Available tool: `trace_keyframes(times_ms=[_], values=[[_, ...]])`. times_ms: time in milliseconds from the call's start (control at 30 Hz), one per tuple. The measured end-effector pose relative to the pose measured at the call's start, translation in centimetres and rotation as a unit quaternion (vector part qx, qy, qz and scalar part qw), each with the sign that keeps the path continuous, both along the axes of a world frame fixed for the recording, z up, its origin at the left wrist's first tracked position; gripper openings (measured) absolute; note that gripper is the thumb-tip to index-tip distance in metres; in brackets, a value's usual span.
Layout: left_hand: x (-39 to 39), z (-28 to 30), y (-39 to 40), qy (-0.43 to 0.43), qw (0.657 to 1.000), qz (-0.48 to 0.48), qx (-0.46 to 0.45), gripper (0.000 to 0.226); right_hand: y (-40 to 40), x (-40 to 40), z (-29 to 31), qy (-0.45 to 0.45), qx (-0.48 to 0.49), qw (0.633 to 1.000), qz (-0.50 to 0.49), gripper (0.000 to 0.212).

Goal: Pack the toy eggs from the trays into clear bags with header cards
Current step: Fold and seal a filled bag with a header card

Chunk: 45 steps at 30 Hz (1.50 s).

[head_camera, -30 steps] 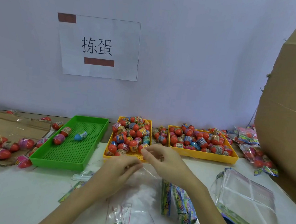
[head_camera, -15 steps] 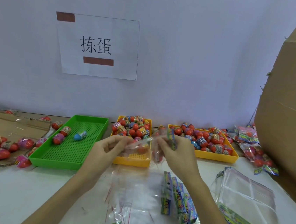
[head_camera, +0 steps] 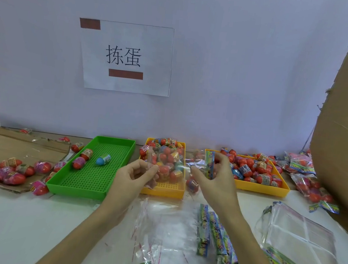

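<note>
Hands raised over the white table (head_camera: 19, 223), stretching one clear bag (head_camera: 171, 168) between them in front of the middle yellow tray (head_camera: 162, 192). Left hand (head_camera: 132, 177) pinches the bag's plain edge between thumb and curled fingers; right hand (head_camera: 213, 179) pinches the end carrying the colourful header card (head_camera: 210, 164), thumb below, fingers bent above. Bag is see-through, looks empty (hard to be sure, eggs behind show through it). Middle yellow tray is heaped with toy eggs (head_camera: 164, 152), mostly red with printed wrap bands, heap toward its far end, near end bare. Right yellow tray (head_camera: 270, 190) also full of eggs, just beside the middle one. Green tray (head_camera: 90, 179) to the left holds three eggs only, one blue (head_camera: 103, 159), two red and pink. Loose eggs lie on flattened cardboard (head_camera: 17, 145) at far left and on the table beside the green tray. Packed bags (head_camera: 305, 178) pile at far right near a big cardboard box (head_camera: 347, 128). Spare clear bags spread flat under the forearms, header strips (head_camera: 214, 232) fanned beside the right forearm, a neater stack of bags (head_camera: 299, 241) at lower right. Paper sign (head_camera: 127, 58) taped on the wall.
</note>
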<state>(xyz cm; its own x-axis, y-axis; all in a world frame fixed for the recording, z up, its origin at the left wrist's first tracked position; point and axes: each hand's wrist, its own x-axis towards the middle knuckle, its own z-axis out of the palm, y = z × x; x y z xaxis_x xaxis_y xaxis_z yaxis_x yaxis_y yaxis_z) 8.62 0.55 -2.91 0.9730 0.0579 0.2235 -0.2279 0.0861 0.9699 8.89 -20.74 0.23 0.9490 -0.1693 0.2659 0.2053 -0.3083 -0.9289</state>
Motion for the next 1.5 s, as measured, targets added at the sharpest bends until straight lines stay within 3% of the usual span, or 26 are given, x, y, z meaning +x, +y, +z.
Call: trace_keyframes(times_ms=[67, 133, 200, 300, 400, 500, 767, 933, 1067, 1200, 1300, 1400, 1500], values=[[0.0, 0.0, 0.0, -0.001, 1.0, -0.012, -0.009, 0.02, 0.6, -0.5, 0.0, -0.122, -0.123, 0.982, -0.073, 0.058], [-0.1, 0.2, -0.1, -0.004, 0.999, -0.034, -0.008, 0.02, 1.1, -0.6, 0.0, -0.255, -0.216, 0.94, -0.072, 0.046], [-0.3, 0.3, -0.4, -0.016, 0.998, -0.055, 0.004, 0.022, 1.5, -0.6, 0.1, -0.325, -0.236, 0.916, 0.015, 0.025], [-0.6, 0.4, -0.5, -0.033, 0.997, -0.068, 0.023, 0.012, 2.3, -0.9, -0.5, -0.305, -0.281, 0.897, 0.154, 0.029], [-0.6, 0.4, -0.4, -0.018, 0.997, -0.073, -0.011, 0.012, 2.7, -1.1, -1.3, -0.243, -0.304, 0.9, 0.197, 0.046], [-0.7, 0.7, -0.4, -0.002, 0.993, -0.101, -0.058, 0.025, 2.9, -1.0, -1.5, -0.24, -0.308, 0.904, 0.175, 0.046], [-0.8, 1.0, -0.5, 0.009, 0.997, -0.08, -0.013, 0.032, 2.9, -1.3, -1.2, -0.25, -0.314, 0.91, 0.107, 0.028], [-0.8, 1.1, -0.2, 0.025, 0.997, -0.069, 0.008, 0.023, 2.8, -1.1, -1.3, -0.224, -0.296, 0.922, 0.112, 0.015], [-0.7, 0.9, -0.3, 0.025, 0.998, -0.051, 0.015, 0.021, 2.2, -0.8, -1.0, -0.218, -0.309, 0.919, 0.115, 0.019], [-0.5, 0.7, 0.1, 0.041, 0.999, -0.02, 0.015, 0.011, 1.9, -1.0, -0.2, -0.267, -0.305, 0.906, 0.119, 0.022], [-0.2, 0.8, 0.6, 0.071, 0.997, 0.009, -0.029, 0.018, 2.0, -1.2, 0.2, -0.329, -0.264, 0.895, 0.144, 0.019], [-0.1, 1.6, 0.3, 0.096, 0.987, -0.057, -0.118, 0.047, 2.3, -1.2, 0.1, -0.371, -0.252, 0.884, 0.134, 0.021], [-0.3, 2.0, -0.4, 0.108, 0.981, -0.147, -0.065, 0.055, 2.3, -0.9, -0.3, -0.371, -0.233, 0.895, 0.085, 0.018]])
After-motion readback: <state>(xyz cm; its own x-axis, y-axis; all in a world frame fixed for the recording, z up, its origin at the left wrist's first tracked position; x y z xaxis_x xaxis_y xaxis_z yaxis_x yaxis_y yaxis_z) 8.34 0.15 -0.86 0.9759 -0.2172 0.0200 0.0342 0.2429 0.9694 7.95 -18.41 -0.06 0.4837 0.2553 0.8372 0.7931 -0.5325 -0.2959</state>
